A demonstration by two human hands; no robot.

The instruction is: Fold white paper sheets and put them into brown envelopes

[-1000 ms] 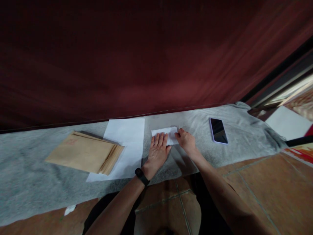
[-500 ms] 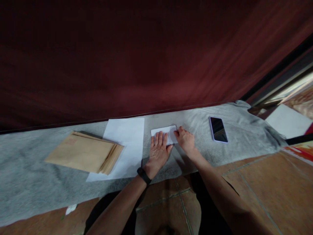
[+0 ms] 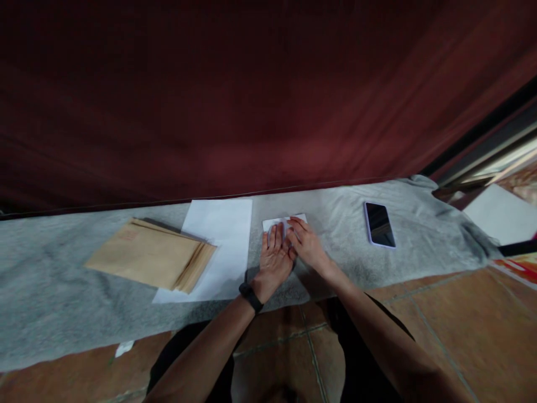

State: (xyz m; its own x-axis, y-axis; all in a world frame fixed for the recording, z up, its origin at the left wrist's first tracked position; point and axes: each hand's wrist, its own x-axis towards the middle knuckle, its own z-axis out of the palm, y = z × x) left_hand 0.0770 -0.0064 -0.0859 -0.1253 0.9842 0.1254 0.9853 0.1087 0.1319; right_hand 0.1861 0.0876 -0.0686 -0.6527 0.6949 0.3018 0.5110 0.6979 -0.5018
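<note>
A small folded white paper (image 3: 269,224) lies on the grey cloth in front of me, mostly covered by my hands. My left hand (image 3: 274,258) rests flat on its left part with the fingers stretched out and a black band on the wrist. From the right, my right hand (image 3: 308,246) reaches over the paper, its fingers extended and laid on the surface. The right fingertips come close to the left fingers; whether they touch I cannot tell.
To the left, a stack of brown envelopes (image 3: 145,254) overlaps large white sheets (image 3: 229,246). A phone (image 3: 380,225) lies at the right on the grey cloth (image 3: 335,215). A dark red curtain (image 3: 251,112) hangs behind, and a white scrap (image 3: 124,348) is on the tiled floor.
My right hand has moved left from the paper's right edge onto the paper, closer to my left hand. My left hand stays on the paper. The view has shifted slightly.
</note>
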